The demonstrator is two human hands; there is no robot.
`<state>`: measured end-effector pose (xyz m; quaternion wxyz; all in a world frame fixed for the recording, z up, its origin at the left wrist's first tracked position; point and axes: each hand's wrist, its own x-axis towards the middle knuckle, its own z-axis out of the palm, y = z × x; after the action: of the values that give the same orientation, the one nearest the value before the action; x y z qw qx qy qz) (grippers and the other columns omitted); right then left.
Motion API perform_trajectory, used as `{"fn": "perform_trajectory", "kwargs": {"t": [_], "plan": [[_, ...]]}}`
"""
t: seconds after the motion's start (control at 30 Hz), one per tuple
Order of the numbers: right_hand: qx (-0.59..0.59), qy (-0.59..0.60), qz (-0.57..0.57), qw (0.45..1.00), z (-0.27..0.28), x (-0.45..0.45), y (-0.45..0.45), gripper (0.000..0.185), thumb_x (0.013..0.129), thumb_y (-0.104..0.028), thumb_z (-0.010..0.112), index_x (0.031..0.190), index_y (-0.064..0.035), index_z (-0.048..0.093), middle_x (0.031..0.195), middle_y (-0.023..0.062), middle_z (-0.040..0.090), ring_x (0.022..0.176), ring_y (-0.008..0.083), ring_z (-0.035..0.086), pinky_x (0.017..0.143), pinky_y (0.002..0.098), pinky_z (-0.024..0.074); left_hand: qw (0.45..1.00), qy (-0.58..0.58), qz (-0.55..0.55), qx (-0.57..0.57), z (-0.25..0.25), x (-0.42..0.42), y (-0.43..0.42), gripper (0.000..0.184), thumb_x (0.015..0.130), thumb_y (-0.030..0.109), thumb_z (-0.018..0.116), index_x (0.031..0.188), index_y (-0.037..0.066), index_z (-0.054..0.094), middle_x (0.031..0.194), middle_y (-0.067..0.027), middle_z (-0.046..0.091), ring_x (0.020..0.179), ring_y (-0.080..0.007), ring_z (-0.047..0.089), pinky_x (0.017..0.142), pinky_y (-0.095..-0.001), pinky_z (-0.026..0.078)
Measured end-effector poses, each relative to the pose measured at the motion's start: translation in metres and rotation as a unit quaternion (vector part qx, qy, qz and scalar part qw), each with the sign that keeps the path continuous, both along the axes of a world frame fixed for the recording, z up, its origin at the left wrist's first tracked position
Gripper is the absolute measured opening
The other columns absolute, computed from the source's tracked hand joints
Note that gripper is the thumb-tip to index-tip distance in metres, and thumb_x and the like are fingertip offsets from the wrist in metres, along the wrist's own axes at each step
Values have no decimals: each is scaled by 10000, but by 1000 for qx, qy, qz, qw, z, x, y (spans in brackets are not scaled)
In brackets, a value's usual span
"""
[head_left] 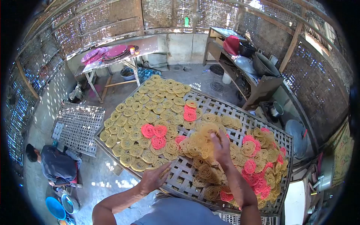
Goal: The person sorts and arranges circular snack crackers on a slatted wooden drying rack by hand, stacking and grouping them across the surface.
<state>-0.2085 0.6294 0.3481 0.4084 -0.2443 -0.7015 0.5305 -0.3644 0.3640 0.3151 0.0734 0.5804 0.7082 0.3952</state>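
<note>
A large woven bamboo rack [181, 175] bears many round, lacy yellow coils [132, 120], laid out side by side on its left part. Pink coils [158, 142] lie among them, and a mixed heap of yellow and pink coils [258, 161] covers the right part. My right hand [221, 148] is closed on several yellow coils [204, 140] over the middle of the rack. Near the front edge, my left hand [154, 178] has its fingers bent around a yellow coil [164, 172], mostly hidden by the hand.
At the left, a crouching person [60, 165] is beside blue basins [56, 208]. A smaller woven rack [78, 125] lies behind them. A table [146, 47] with pink trays stands at the back; a wooden bench [258, 88] holds large pans at the right.
</note>
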Motion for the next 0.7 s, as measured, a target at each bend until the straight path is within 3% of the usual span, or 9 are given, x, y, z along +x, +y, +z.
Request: {"fn": "perform_trajectory", "kwargs": {"t": [0.13, 0.23, 0.27, 0.4, 0.5, 0.6, 0.7], "plan": [[-234, 114, -25, 965, -1, 6, 11, 254, 1009, -213, 589, 1164, -18, 644, 1085, 39, 674, 960, 143, 630, 846, 294, 516, 998, -49, -17, -22, 28, -8, 10, 503, 881, 119, 728, 1357, 106, 565, 993, -97, 760, 829, -267, 750, 671, -347, 613], [-292, 144, -44, 945, -12, 8, 15, 277, 1002, -217, 596, 1190, -18, 640, 1088, 67, 683, 970, 171, 652, 854, 315, 534, 996, -19, -35, 82, 46, -19, 29, 449, 879, 85, 716, 1312, 75, 597, 1031, -113, 754, 885, -266, 749, 727, -337, 613], [-297, 149, -53, 942, -21, 7, 19, 280, 1001, -217, 598, 1189, -15, 640, 1091, 75, 684, 965, 180, 659, 850, 325, 541, 993, 0, -39, 115, 56, -23, 36, 440, 878, 77, 714, 1303, 67, 603, 1045, -121, 751, 895, -266, 748, 737, -334, 612], [-338, 171, -67, 923, -34, 2, 17, 280, 1001, -215, 594, 1176, -2, 641, 1083, 99, 689, 936, 202, 677, 828, 356, 567, 981, -143, 30, 126, 53, -31, 85, 366, 875, 117, 746, 1217, 26, 653, 1073, -133, 744, 934, -233, 744, 796, -320, 589], [-330, 181, -40, 926, -32, -7, 4, 281, 1006, -216, 585, 1172, 6, 631, 1066, 103, 688, 920, 201, 682, 814, 354, 573, 917, -379, 28, 123, 55, -8, 127, 379, 881, 201, 771, 1197, 19, 667, 988, -100, 746, 863, -171, 715, 767, -297, 572], [-334, 192, -26, 922, -31, -8, -8, 255, 1018, -213, 574, 1147, 0, 631, 1028, 64, 674, 884, 148, 640, 793, 311, 536, 887, -460, 23, 28, 33, 7, 150, 365, 879, 191, 776, 1194, 49, 661, 898, -49, 722, 695, -113, 643, 601, -238, 516], [-293, 181, -45, 938, -39, -4, -9, 229, 1028, -198, 560, 1127, -1, 624, 1006, 39, 662, 871, 116, 609, 786, 293, 516, 881, -471, 24, 38, 30, 12, 159, 331, 879, 217, 776, 1108, -10, 701, 917, -96, 730, 790, -119, 666, 694, -274, 542]]}}
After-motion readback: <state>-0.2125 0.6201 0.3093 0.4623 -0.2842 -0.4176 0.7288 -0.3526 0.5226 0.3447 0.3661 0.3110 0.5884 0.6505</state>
